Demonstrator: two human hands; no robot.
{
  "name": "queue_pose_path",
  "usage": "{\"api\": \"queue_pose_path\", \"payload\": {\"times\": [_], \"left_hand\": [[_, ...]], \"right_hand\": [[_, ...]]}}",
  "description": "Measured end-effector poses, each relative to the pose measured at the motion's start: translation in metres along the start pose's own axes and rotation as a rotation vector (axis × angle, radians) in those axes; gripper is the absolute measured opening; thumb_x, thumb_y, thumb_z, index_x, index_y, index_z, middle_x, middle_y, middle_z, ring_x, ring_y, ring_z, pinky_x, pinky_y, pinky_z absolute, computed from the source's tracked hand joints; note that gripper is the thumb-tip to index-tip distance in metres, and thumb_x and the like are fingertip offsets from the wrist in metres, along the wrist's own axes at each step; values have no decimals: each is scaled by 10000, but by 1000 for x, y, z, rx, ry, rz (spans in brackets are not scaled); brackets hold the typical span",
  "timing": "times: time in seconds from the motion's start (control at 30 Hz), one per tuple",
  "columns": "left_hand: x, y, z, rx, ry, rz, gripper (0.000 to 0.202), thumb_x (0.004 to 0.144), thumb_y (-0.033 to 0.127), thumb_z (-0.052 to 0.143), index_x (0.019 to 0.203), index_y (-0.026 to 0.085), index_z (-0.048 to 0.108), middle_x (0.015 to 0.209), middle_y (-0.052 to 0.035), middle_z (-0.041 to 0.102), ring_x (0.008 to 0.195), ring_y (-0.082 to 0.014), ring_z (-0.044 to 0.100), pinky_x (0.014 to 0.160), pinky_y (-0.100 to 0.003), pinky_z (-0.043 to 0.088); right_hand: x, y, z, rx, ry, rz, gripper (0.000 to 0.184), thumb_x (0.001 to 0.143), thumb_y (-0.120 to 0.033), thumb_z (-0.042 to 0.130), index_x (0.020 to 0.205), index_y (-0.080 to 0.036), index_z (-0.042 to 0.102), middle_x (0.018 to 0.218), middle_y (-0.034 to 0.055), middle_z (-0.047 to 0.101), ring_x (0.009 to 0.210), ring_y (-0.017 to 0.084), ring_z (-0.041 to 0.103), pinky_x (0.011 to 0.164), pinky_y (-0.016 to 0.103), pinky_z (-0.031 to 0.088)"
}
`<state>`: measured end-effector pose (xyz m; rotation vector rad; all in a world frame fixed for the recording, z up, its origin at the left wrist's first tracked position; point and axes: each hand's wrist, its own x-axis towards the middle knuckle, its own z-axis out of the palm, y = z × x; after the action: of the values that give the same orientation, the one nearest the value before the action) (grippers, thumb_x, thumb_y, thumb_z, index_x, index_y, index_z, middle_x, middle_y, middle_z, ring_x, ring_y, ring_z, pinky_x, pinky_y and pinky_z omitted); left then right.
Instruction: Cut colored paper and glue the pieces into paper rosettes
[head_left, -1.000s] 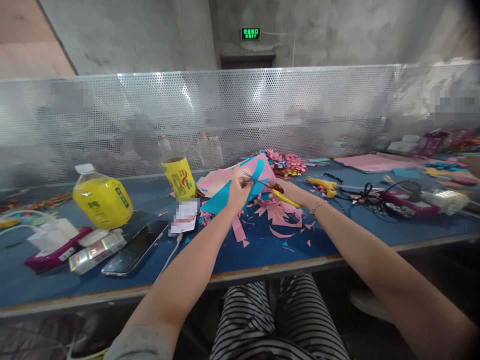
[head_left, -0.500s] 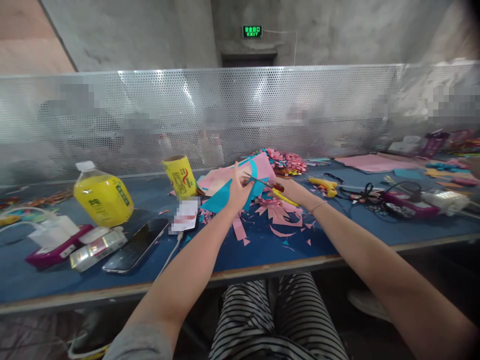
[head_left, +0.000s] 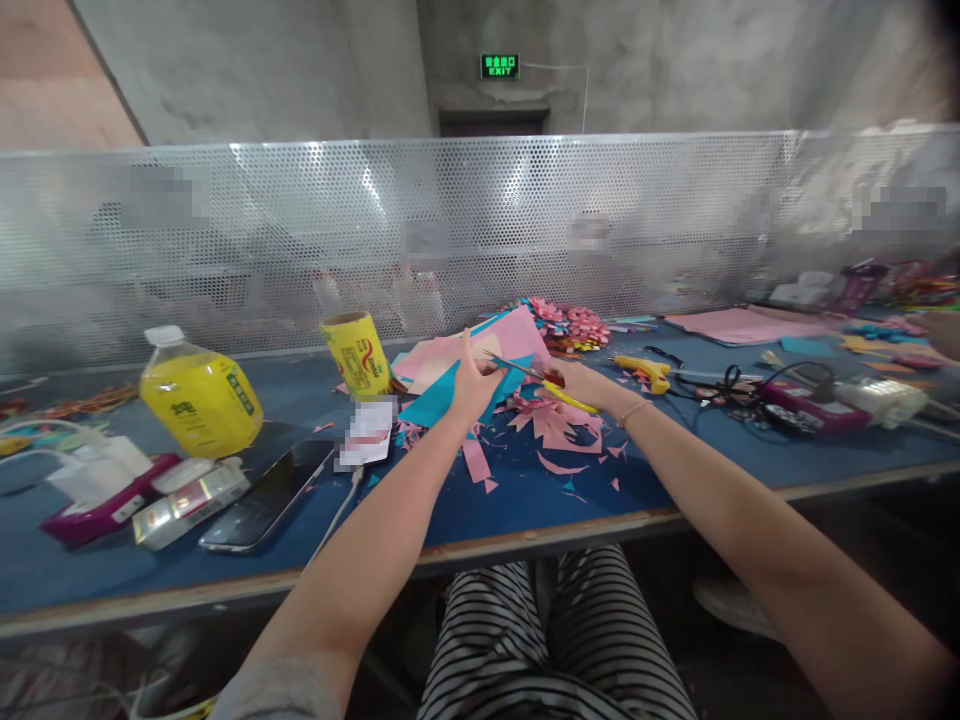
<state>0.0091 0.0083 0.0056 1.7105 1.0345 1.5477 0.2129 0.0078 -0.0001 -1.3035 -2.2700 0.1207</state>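
My left hand [head_left: 472, 385] is closed on a piece of blue paper [head_left: 433, 402], pinching it between thumb and fingers. My right hand [head_left: 585, 384] grips scissors [head_left: 568, 399] with yellow handles. Their blades point left, across the blue paper close to my left thumb; I cannot tell whether they are cutting into it. Pink paper sheets [head_left: 525, 335] lie just behind both hands. Beneath the scissors are pink cut-paper petals [head_left: 555, 425] and small pink and blue scraps on the blue tabletop [head_left: 465, 510].
Left of my arms are a bottle of yellow liquid [head_left: 199, 400], a yellow cardboard tube [head_left: 360, 355], a phone [head_left: 266, 500] and a purple power strip [head_left: 105, 500]. A heap of paper flowers [head_left: 574, 325], a yellow glue gun [head_left: 649, 373] and black cables lie to the right. A perforated metal screen [head_left: 480, 220] stands behind.
A curved blue strip that stood up over the pink sheets is no longer seen there; the blue paper's edge now lies lower by the blades. Both hands keep nearly the same place.
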Motion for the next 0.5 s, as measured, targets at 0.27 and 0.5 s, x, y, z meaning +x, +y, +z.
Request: {"api": "queue_pose_path", "payload": {"times": [0.27, 0.5], "left_hand": [[5, -3, -3, -35, -33, -79, 876, 591, 135, 698, 1343, 162, 250, 654, 25, 602, 676, -147, 585, 659, -278, 444], [9, -9, -7, -125, -144, -102, 577, 592, 224, 696, 1121, 144, 481, 600, 53, 537, 536, -86, 494, 528, -220, 376]], "right_hand": [[0, -1, -3, 45, -76, -22, 404, 726, -570, 509, 827, -179, 513, 771, 39, 585, 698, 163, 501, 623, 263, 369], [-1, -2, -3, 154, -100, -62, 400, 718, -555, 523, 839, -175, 540, 778, 27, 594, 729, 166, 507, 649, 270, 388]]}}
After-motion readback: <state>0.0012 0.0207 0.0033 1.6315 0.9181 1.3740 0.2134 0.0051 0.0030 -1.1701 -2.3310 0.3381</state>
